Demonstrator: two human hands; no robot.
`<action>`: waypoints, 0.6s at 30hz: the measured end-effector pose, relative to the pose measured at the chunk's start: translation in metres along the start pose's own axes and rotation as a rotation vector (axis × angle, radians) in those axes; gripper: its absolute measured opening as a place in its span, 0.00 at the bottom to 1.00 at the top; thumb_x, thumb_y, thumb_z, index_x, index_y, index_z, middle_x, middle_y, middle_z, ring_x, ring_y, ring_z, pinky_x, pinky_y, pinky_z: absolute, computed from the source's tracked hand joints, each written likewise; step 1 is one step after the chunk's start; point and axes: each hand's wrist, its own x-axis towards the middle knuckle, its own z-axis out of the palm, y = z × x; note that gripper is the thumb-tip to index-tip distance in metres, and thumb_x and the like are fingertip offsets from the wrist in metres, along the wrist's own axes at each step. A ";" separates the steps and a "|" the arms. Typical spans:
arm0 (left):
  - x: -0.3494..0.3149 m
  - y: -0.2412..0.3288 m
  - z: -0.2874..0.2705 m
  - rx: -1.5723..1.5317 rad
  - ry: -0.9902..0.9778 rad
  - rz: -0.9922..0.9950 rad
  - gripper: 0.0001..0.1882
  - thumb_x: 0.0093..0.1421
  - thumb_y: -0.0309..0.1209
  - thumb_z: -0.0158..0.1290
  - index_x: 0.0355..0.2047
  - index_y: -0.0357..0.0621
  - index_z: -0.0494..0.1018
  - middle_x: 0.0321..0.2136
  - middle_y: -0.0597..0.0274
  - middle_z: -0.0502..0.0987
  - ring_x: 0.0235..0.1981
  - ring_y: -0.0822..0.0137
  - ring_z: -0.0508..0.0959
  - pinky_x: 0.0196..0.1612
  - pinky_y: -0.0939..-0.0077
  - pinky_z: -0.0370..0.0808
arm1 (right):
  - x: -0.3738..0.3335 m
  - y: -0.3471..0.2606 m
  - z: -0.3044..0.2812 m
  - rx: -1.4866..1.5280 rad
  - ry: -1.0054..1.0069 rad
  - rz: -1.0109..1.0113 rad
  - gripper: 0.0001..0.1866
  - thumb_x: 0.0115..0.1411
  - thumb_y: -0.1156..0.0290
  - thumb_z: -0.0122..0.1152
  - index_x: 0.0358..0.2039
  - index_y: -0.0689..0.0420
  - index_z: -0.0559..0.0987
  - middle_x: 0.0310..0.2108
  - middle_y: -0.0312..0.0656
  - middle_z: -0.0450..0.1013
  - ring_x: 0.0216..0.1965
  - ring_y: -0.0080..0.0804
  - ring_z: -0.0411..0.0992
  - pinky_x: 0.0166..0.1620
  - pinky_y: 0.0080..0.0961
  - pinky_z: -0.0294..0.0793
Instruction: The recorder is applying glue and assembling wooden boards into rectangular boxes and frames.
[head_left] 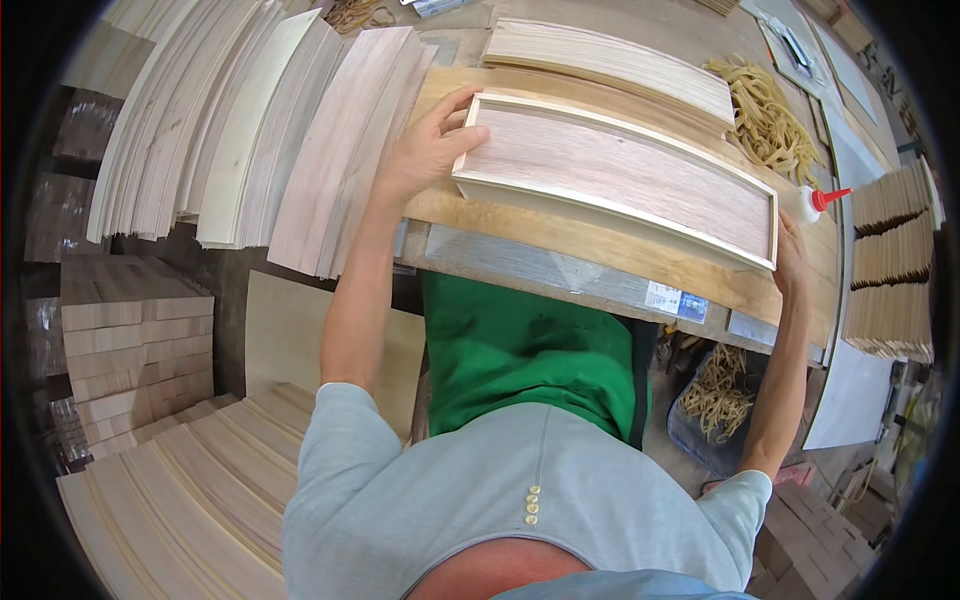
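Note:
A long, shallow wooden box (620, 175) with a pale thin rim and a pinkish-brown flat panel inside lies at a slant over the wooden work board (560, 235). My left hand (430, 150) grips its left end, thumb over the rim onto the panel and fingers behind the corner. At the right end, my right hand (791, 255) holds the short side; most of its fingers are hidden behind the box and the wrist. Close to that hand is a white glue bottle (800, 205) with a red nozzle cap.
Behind the box lies a stack of thin wooden strips (610, 70), beside a heap of tan rubber bands (765, 110). Tall stacks of boards (340, 150) fill the left. Stacked wooden pieces (890, 260) stand at right. Below the table, a bin (690, 435) holds more bands.

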 end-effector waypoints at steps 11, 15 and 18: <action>-0.003 -0.001 0.003 -0.031 -0.010 0.048 0.28 0.63 0.36 0.48 0.62 0.46 0.57 0.50 0.57 0.71 0.45 0.74 0.72 0.47 0.77 0.69 | -0.017 0.002 0.017 -0.015 0.125 -0.012 0.22 0.68 0.59 0.45 0.53 0.64 0.70 0.44 0.40 0.72 0.43 0.20 0.70 0.46 0.17 0.70; -0.017 0.002 -0.004 0.007 0.059 -0.075 0.36 0.63 0.45 0.48 0.66 0.50 0.46 0.58 0.45 0.61 0.50 0.62 0.70 0.46 0.75 0.71 | -0.044 -0.043 0.036 -0.230 0.112 0.151 0.34 0.66 0.44 0.35 0.49 0.66 0.71 0.38 0.46 0.74 0.33 0.26 0.75 0.28 0.20 0.77; -0.027 0.016 -0.001 0.035 -0.110 -0.150 0.39 0.64 0.48 0.46 0.68 0.53 0.39 0.63 0.46 0.52 0.54 0.58 0.67 0.49 0.70 0.70 | -0.058 -0.051 0.033 -0.275 -0.025 0.311 0.37 0.65 0.39 0.32 0.48 0.64 0.71 0.35 0.47 0.75 0.30 0.28 0.76 0.19 0.21 0.75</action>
